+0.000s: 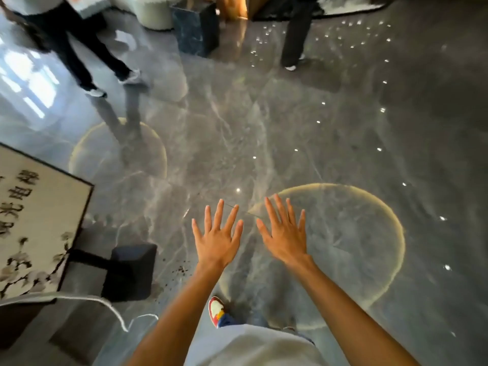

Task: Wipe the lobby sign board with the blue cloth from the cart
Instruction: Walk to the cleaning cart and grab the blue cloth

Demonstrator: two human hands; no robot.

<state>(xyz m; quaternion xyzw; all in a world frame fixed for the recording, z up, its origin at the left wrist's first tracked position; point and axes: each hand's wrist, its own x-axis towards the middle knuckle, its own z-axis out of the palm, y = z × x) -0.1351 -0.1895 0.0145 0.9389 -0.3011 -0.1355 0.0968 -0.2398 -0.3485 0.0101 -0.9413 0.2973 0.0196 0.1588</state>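
The lobby sign board [31, 220] stands at the left edge, a cream panel in a black frame with black characters and a painted branch. It rests on a black block foot [129, 272]. My left hand [217, 237] and my right hand [285, 235] are stretched out side by side over the floor, backs up, fingers spread, holding nothing. Both are well to the right of the board and do not touch it. No blue cloth and no cart show in this view.
The floor is glossy grey marble [264, 128] with light rings. A white cable [111, 306] runs across the floor beside the board. Two people stand at the back, legs [87, 56] on the left and a leg [293, 40] on the right. A dark stone block [196, 27] stands between them.
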